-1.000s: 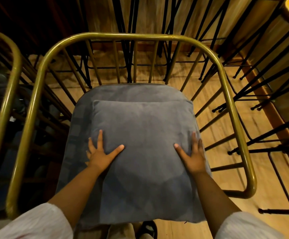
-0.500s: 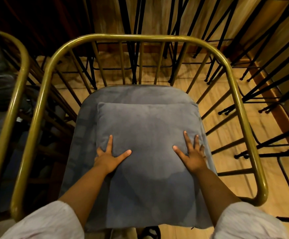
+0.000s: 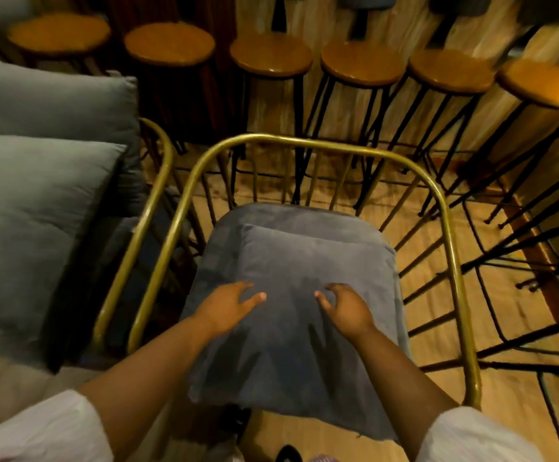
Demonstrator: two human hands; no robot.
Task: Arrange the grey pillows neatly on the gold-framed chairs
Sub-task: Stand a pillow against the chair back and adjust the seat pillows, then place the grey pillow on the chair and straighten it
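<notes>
A grey pillow (image 3: 308, 261) lies flat on the grey seat of a gold-framed chair (image 3: 451, 248) in the middle of the view; its near edge hangs over the seat's front. My left hand (image 3: 226, 306) and my right hand (image 3: 346, 306) hover over the pillow's middle with fingers curled and apart, holding nothing. I cannot tell whether the fingertips touch the fabric. A second gold-framed chair (image 3: 158, 181) stands close on the left.
Two large grey cushions (image 3: 28, 211) are stacked at the left, next to the second chair. A row of round wooden stools (image 3: 361, 63) with black metal legs stands behind and to the right, on the wooden floor (image 3: 428, 261).
My hands were pressed flat on the pillow's two sides; now they have moved inward and lifted, fingers curled. The view has tilted up, bringing the stools and left cushions into sight.
</notes>
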